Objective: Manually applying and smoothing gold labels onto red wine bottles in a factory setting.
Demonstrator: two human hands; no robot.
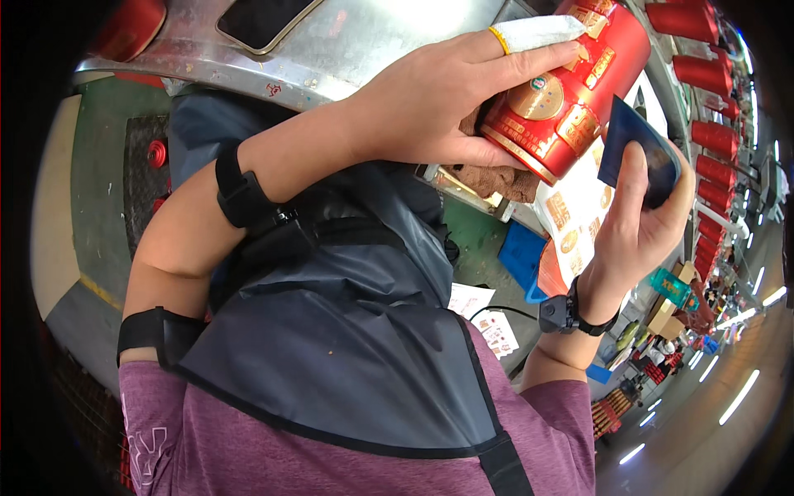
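Note:
My left hand (463,87) is closed around a red canister (556,103) with gold labels and raised gold trim, tilted above the bench. A white finger cot with a yellow rim covers one of its fingers. Between the thumb and fingers of my right hand (641,215) is a thin dark blue plate (637,153), like a flat scraper. The plate's upper corner comes close to the canister's right side; whether they touch I cannot tell. Under the canister lies a brown cloth (500,182), partly hidden. Printed gold-and-white sheets (571,211) hang beside it.
A phone (263,21) lies on the metal bench (356,50), with another red canister (132,29) at the far left. Several red canisters (713,145) line the right side. A blue bin (521,258) and loose papers (488,318) are below.

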